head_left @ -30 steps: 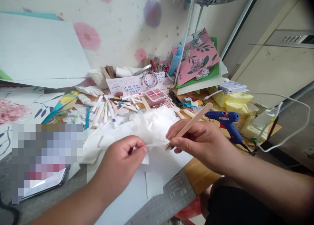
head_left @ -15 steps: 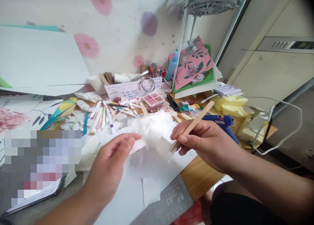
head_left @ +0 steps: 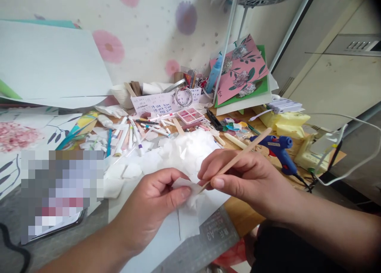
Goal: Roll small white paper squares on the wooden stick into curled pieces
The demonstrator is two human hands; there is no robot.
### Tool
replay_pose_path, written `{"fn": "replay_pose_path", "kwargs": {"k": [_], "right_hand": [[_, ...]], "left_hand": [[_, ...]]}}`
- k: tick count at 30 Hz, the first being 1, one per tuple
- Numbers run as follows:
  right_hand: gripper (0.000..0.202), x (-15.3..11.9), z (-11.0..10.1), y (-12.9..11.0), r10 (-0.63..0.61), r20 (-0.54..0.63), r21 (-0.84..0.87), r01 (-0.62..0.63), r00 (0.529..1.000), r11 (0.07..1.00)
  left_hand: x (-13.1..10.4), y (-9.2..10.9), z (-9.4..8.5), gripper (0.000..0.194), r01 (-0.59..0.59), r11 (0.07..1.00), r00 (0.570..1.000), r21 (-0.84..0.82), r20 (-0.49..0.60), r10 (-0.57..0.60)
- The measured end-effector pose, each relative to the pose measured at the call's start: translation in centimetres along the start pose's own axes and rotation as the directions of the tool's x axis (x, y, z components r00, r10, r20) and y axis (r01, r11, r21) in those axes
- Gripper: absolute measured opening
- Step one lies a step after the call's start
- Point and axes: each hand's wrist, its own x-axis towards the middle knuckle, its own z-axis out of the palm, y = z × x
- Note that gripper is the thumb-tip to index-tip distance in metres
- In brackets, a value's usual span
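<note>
My left hand (head_left: pixel 154 209) pinches a small piece of white paper (head_left: pixel 185 183) between thumb and fingers. Between the thumb and fingers of my right hand (head_left: pixel 241 177) lies a flat wooden craft stick (head_left: pixel 244 149), slanting up to the right. Its lower tip meets the right edge of the paper, and my two hands are close together. Just behind them sits a fluffy heap of white cotton (head_left: pixel 190 148). Below the paper a white scrap (head_left: pixel 190 223) rests on a large white sheet (head_left: pixel 157 241).
A blue glue gun (head_left: pixel 275 146) lies to the right, its cable trailing. Markers (head_left: pixel 135 136), paper scraps and a pink palette (head_left: pixel 190 115) crowd the back. At left is a tablet-like device (head_left: pixel 59 229) with a blurred screen. A grey cutting mat (head_left: pixel 218 233) reaches the wooden table's edge.
My hands have come together. The paper in my left hand now touches the craft stick's lower tip, in front of the cotton. The view has shifted slightly.
</note>
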Motion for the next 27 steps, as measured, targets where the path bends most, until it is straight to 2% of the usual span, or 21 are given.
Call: {"fn": "replay_pose_path", "kwargs": {"k": [3, 5, 13, 19, 27], "right_hand": [[0.015, 0.06, -0.16, -0.03, -0.080, -0.014, 0.070, 0.081, 0.997, 0.994], [0.016, 0.09, -0.26, -0.13, -0.080, -0.007, 0.092, 0.080, 0.997, 0.993], [0.012, -0.34, -0.39, -0.63, -0.073, 0.030, 0.098, 0.069, 0.997, 0.993], [0.009, -0.23, -0.24, -0.72, -0.098, 0.046, 0.015, 0.097, 0.994, 0.995], [0.011, -0.29, -0.15, -0.67, -0.099, 0.062, 0.016, 0.099, 0.993, 0.995]], "left_hand": [[-0.16, -0.04, 0.06, 0.009, 0.039, 0.992, 0.999, -0.123, 0.040, -0.034], [-0.26, 0.16, 0.14, 0.008, 0.044, 0.987, 0.998, -0.156, 0.058, -0.036], [-0.37, 0.46, 0.32, 0.016, 0.015, 0.986, 0.989, -0.168, 0.145, 0.009], [-0.33, 0.44, 0.30, 0.020, 0.036, 0.983, 0.987, -0.183, 0.162, -0.006], [-0.31, 0.70, 0.30, 0.021, 0.071, 0.979, 0.982, -0.193, 0.185, -0.035]]}}
